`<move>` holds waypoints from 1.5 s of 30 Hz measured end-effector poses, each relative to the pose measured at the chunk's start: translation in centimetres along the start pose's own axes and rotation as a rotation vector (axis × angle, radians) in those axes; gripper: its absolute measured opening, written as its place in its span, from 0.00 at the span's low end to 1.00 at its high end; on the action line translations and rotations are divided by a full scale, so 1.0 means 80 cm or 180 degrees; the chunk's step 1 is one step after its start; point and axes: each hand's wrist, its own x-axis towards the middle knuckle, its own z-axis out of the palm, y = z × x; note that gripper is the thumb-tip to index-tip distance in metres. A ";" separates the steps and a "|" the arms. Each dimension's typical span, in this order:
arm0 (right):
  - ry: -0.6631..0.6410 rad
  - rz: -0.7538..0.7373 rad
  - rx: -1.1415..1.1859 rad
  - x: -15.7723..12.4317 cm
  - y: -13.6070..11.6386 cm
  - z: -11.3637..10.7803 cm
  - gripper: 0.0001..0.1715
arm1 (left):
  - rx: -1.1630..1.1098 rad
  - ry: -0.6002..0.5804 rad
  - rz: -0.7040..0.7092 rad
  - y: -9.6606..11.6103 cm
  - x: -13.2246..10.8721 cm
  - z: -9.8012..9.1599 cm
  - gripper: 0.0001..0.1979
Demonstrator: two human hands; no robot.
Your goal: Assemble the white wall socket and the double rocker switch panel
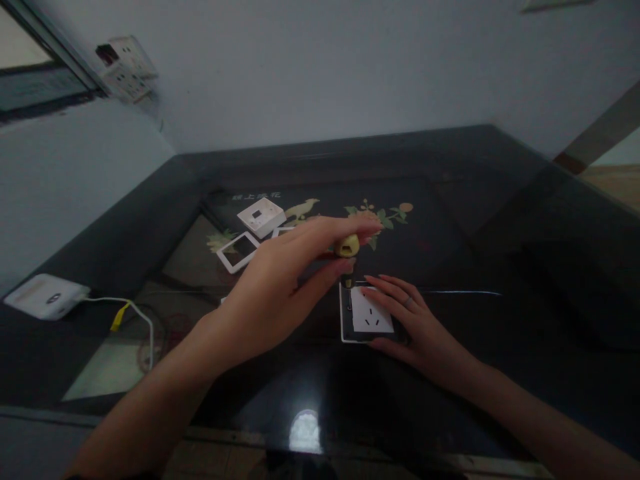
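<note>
My left hand (285, 273) is closed around a screwdriver (347, 247) with a yellow and dark handle, held upright. Its lower end points at the left edge of a wall socket (371, 321); the tip is too dark to make out. This socket has a white face with slots and a dark surround, and lies on the dark table. My right hand (413, 320), with a ring on one finger, grips it from the right, fingers over the top and thumb at the near edge.
Beyond my left hand lie a white mounting box (262, 216) and a white rectangular frame (239, 252), with another white piece partly hidden. A white device (46, 297) with a white cable (135, 307) rests at the left. Wall sockets (125, 70) hang above the dark table (440, 387).
</note>
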 end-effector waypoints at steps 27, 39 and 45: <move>0.0021 0.0030 0.0034 0.001 -0.001 -0.001 0.37 | -0.0159 0.0018 0.0075 0.009 -0.005 0.007 0.14; 0.0070 0.0019 0.0070 0.001 -0.001 -0.001 0.40 | -0.0423 0.0607 0.0054 0.003 -0.003 0.020 0.08; 0.0050 0.0035 0.0065 0.001 -0.002 -0.002 0.40 | -0.0478 -0.0018 -0.0051 0.005 -0.003 0.009 0.15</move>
